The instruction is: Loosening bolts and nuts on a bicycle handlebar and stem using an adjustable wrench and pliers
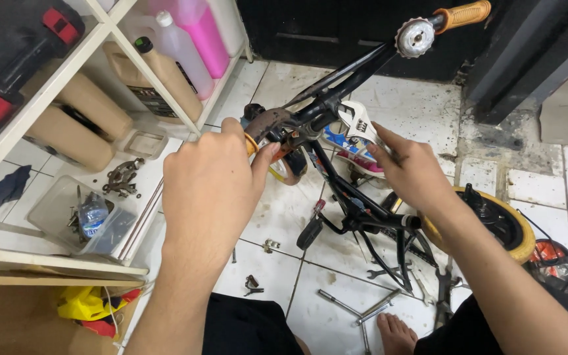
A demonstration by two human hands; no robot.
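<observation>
The floor (422,112) is white tile, stained and gritty, with a dark door behind. A small black bicycle frame (356,204) lies on it between the person's knees.

The left hand (208,190) is closed around the frame's head end, thumb and fingers pinching an orange-yellow ring (251,143) there. The right hand (412,171), just across the frame from that grip, holds an adjustable wrench (356,125) with the index finger stretched along it; its jaws sit at the stem beside the left grip.

Beyond both hands the handlebar (363,66) runs up to a silver bell (414,36) and an orange rubber grip (465,14). Below the right hand a yellow-tyred wheel (501,223) rests, and nearer the person's bare foot (396,332) lie loose spanners (363,309).

Left of the left hand stands a white shelf (54,85) with a pink bottle (198,29), a whitish bottle (182,49), tan jugs (159,79) bearing dark labels, and a clear tray of small parts (83,217).
</observation>
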